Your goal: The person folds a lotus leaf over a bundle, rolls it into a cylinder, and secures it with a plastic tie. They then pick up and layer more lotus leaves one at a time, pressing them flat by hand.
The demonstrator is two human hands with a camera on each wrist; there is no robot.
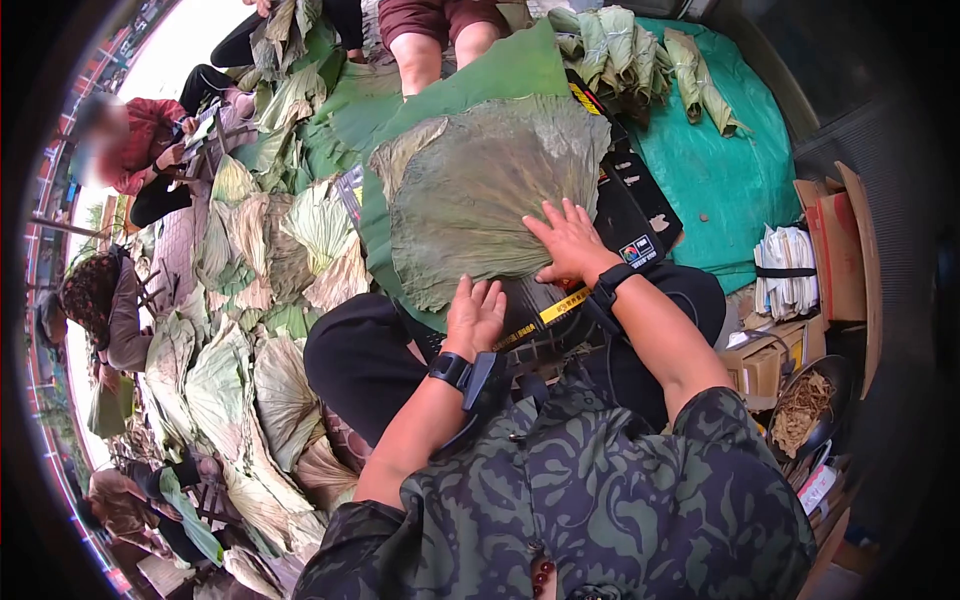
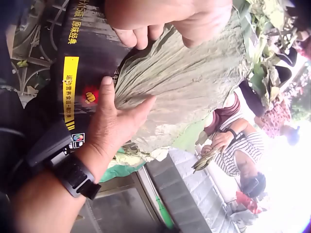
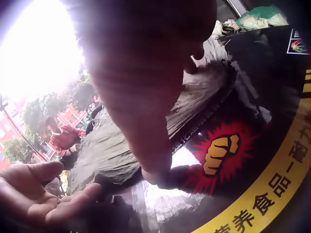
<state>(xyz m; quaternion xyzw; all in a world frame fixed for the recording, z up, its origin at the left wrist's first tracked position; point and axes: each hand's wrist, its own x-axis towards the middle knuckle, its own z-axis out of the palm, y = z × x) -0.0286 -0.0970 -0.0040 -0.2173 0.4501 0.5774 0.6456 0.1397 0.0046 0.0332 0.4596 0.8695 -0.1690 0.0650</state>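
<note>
A large dried lotus leaf [image 1: 490,190], grey-green and wrinkled, lies spread over black printed cardboard [image 2: 92,60] across the person's lap. My right hand [image 1: 575,245] rests on the leaf's near right part, fingers spread and thumb apart. At the near edge of the leaf is my left hand [image 1: 475,318], palm turned up and fingers loosely extended. In the right wrist view the left hand [image 3: 43,194] has its thumb apart from its fingers, right by the leaf's edge. A smoother green leaf [image 1: 500,75] shows beneath and beyond the dried one.
Many dried leaves [image 1: 225,375] cover the ground at left. Rolled leaf bundles [image 1: 615,50] lie on a green tarp [image 1: 715,180] at back right. Beside the right knee stand a strapped paper stack [image 1: 785,270], cartons [image 1: 775,360] and a bowl [image 1: 845,375] of brown strips. Other people sit around.
</note>
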